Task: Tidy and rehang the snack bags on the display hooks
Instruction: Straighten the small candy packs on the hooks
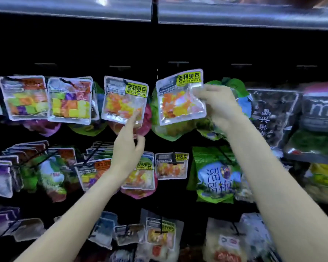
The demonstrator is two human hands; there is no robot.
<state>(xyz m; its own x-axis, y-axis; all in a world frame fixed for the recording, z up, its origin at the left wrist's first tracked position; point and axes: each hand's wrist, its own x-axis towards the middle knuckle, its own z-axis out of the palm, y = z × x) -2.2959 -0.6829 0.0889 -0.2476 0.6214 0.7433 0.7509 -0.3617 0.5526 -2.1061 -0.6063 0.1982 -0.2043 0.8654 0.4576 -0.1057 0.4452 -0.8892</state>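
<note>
Clear plastic snack bag [181, 97] with orange and yellow pieces is pinched at its right edge by the right hand [217, 105], tilted in the top row below the grey shelf lip [235, 17]; dark open space lies between. Its yellow label reads 吉利贝豆. The left hand [128, 148], holding nothing, points its index finger onto the lower corner of the neighbouring hung bag [124, 100], same label. A green bag [216, 176] hangs lower right, reading 溜溜梅.
</note>
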